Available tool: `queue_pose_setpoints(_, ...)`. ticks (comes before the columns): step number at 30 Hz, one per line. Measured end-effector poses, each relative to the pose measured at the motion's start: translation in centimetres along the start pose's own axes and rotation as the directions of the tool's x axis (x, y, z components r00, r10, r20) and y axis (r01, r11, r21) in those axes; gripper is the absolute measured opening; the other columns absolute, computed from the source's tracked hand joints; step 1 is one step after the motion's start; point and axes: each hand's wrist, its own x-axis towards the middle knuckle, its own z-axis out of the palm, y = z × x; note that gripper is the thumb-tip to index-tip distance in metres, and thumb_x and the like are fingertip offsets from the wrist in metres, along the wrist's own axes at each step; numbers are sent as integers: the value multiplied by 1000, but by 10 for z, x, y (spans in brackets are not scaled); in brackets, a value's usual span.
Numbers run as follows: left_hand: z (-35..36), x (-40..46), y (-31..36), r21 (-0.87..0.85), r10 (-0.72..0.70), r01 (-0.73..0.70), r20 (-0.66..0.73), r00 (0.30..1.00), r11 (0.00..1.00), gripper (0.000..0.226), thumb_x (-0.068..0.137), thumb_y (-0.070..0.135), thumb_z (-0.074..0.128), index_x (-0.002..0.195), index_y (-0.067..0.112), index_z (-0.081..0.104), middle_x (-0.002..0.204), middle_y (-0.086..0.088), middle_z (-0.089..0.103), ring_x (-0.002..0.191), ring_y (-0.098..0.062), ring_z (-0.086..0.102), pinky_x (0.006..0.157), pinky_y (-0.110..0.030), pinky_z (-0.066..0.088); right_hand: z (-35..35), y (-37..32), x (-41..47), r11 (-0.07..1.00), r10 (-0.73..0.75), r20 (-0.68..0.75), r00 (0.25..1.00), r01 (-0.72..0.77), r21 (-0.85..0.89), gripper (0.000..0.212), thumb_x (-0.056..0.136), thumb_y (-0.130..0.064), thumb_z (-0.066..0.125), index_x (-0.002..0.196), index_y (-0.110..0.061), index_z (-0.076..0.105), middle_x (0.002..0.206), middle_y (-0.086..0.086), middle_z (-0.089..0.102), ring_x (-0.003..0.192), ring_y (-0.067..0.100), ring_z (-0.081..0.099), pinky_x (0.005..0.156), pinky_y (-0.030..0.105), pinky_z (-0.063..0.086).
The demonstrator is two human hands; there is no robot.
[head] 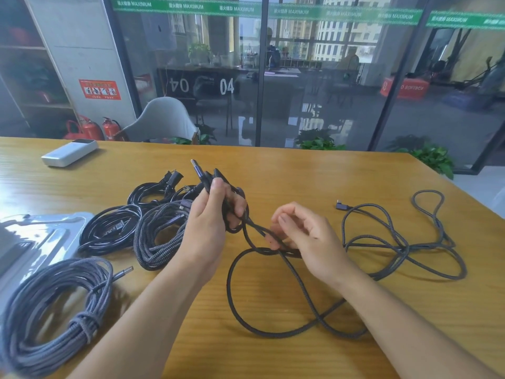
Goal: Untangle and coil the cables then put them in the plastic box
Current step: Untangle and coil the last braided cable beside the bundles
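My left hand [211,214] grips a small bundle of loops of a dark braided cable [273,318], its USB plug sticking up past my thumb. My right hand [303,231] pinches the same cable just to the right, where it crosses itself. From there the cable runs in loose loops over the table to the right and ends in an angled plug [343,205]. A tied grey coil [52,310] lies at the front left. A braided coil [158,236] and black coiled cables [109,228] lie beside my left hand. The clear plastic box [41,233] sits at the left edge.
A white power bank [69,153] lies at the far left of the wooden table [300,176]. A grey chair [164,119] stands behind the table, with a glass wall, plants and fire extinguishers beyond.
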Motion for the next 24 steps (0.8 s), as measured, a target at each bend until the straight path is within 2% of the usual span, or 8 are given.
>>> queue_pose_setpoints(5,-3,0,-1,-33,-53,56,69,996,998,39,114,37,31,82,18,43,62,2,36,57,-15,31,60,-32,29,-11,9,6,976,120,-67,990,-130,-174,24,104,-27,63,127,-33,64,117,-15,67,110,5,64,76,31,64)
queue_pose_setpoints(8,-1,-2,1,-104,-100,118,166,981,988,38,113,37,32,83,18,44,64,1,27,58,-17,27,60,-34,30,-14,3,9,933,343,108,933,-325,-152,39,104,-48,56,141,-36,57,118,-21,72,109,-5,63,81,23,55)
queue_pose_setpoints(10,1,-4,2,-115,-100,128,226,969,985,38,113,37,32,83,17,43,65,-1,23,58,-20,26,58,-31,34,-12,-2,8,921,389,251,887,-385,-65,36,105,-43,57,140,-36,57,112,-20,76,101,-9,65,80,18,45)
queue_pose_setpoints(12,1,-4,0,-86,-90,113,237,967,990,38,113,37,32,83,17,43,66,-2,21,59,-22,24,57,-31,34,-9,3,8,919,366,284,887,-391,39,28,104,-28,63,132,-32,63,104,-12,78,89,-6,66,76,20,41)
queue_pose_setpoints(15,-4,-1,-1,24,-47,44,180,982,999,39,113,40,34,81,20,46,64,1,27,61,-20,22,59,-34,25,-16,14,18,826,379,120,918,-394,403,20,102,-8,61,118,-15,72,90,-3,68,65,5,53,60,21,41)
queue_pose_setpoints(17,-9,1,1,108,-23,12,95,995,994,40,114,36,33,81,17,45,62,3,30,59,-19,25,57,-32,26,-36,19,25,703,396,-38,918,-276,655,16,102,-3,57,108,-11,70,90,2,66,65,8,58,54,20,49)
queue_pose_setpoints(20,-17,7,2,259,53,-45,-23,998,965,41,114,35,33,81,14,47,62,1,33,63,-24,26,58,-36,24,-74,31,30,597,427,-219,877,-91,797,16,103,-1,54,98,-12,65,95,5,72,88,17,76,69,24,61)
queue_pose_setpoints(24,-22,12,-1,248,64,-37,-102,993,968,41,113,36,34,77,21,44,60,2,36,59,-21,26,56,-36,20,-104,33,25,556,434,-375,819,83,827,22,106,3,46,95,-5,63,107,14,75,111,29,74,88,31,62)
